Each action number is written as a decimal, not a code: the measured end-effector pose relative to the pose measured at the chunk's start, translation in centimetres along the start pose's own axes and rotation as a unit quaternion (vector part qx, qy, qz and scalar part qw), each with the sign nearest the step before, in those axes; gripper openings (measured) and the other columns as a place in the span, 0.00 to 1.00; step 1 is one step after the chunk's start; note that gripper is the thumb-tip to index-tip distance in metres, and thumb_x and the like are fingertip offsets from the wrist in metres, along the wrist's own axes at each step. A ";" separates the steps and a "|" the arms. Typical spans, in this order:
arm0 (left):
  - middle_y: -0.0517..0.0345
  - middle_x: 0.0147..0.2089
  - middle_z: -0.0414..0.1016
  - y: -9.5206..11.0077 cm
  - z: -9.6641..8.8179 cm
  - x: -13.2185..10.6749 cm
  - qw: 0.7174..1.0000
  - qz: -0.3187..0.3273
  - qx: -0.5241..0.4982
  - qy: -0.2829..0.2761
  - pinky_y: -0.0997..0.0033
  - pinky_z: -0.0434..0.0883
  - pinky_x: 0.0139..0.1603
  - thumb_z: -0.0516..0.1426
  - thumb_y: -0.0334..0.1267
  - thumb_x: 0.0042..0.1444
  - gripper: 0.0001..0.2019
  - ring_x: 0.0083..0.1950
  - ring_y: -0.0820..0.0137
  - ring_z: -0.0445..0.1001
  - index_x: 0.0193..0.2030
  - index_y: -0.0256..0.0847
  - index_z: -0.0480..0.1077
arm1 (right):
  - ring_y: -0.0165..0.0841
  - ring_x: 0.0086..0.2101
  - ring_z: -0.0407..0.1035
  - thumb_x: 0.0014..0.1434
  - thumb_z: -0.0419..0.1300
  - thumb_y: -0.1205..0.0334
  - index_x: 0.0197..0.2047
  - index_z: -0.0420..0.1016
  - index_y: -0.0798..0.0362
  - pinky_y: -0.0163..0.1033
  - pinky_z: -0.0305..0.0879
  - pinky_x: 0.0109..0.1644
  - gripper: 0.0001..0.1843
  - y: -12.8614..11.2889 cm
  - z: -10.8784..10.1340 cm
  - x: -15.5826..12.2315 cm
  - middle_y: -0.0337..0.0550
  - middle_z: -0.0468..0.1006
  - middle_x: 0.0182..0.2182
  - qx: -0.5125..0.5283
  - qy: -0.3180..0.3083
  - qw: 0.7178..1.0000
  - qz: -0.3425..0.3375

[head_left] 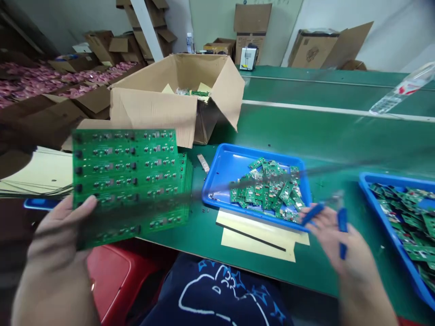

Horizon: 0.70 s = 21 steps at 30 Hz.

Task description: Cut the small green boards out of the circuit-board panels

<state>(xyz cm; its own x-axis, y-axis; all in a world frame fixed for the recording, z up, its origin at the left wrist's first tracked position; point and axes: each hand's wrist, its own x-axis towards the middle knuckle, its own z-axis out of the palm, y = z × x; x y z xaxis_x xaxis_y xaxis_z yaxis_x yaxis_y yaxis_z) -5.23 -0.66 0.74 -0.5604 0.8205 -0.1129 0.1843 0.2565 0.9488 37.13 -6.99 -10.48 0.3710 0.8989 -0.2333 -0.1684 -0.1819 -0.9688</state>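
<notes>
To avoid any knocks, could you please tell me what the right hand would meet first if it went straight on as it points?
The right hand would probably meet the middle blue tray at its near right corner, though depth is unclear and it might pass above.

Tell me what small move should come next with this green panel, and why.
Perhaps bring the blue-handled tool toward the green panel: the left hand holds the panel up by one side, while the right hand holds the tool apart from it.
</notes>
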 end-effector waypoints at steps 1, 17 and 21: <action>0.62 0.30 0.80 0.3 1.2 -0.6 0.998 -0.035 -0.041 -0.021 0.61 0.79 0.27 0.64 0.44 0.31 0.20 0.31 0.56 0.78 0.36 0.48 0.73 | 0.44 0.42 0.71 0.44 0.58 0.52 0.44 0.66 0.51 0.50 0.66 0.47 0.23 0.1 1.9 -0.6 0.53 0.74 0.43 0.009 -0.054 0.999 0.001; 0.61 0.30 0.79 0.1 8.1 -2.3 0.978 -0.064 -0.141 -0.142 0.66 0.78 0.29 0.67 0.42 0.30 0.21 0.34 0.59 0.79 0.37 0.45 0.73 | 0.34 0.36 0.68 0.53 0.57 0.46 0.43 0.74 0.51 0.41 0.64 0.42 0.21 -0.9 10.2 -2.8 0.44 0.76 0.37 -0.091 -0.242 0.966 0.002; 0.61 0.29 0.79 0.1 8.5 -2.5 0.975 -0.083 -0.148 -0.141 0.66 0.78 0.27 0.68 0.42 0.25 0.22 0.33 0.59 0.79 0.33 0.45 0.73 | 0.35 0.39 0.69 0.53 0.57 0.47 0.44 0.74 0.50 0.44 0.64 0.45 0.20 -0.9 10.5 -2.9 0.45 0.76 0.41 -0.097 -0.256 0.961 0.021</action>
<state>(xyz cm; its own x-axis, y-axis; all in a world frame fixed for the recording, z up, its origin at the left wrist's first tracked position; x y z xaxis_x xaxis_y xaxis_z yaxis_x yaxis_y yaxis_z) 2.99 1.67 -1.38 -0.3102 0.8992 -0.3086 -0.1534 0.2730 0.9497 26.61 -5.24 -8.08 -0.1397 0.9584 -0.2487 0.0193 -0.2485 -0.9684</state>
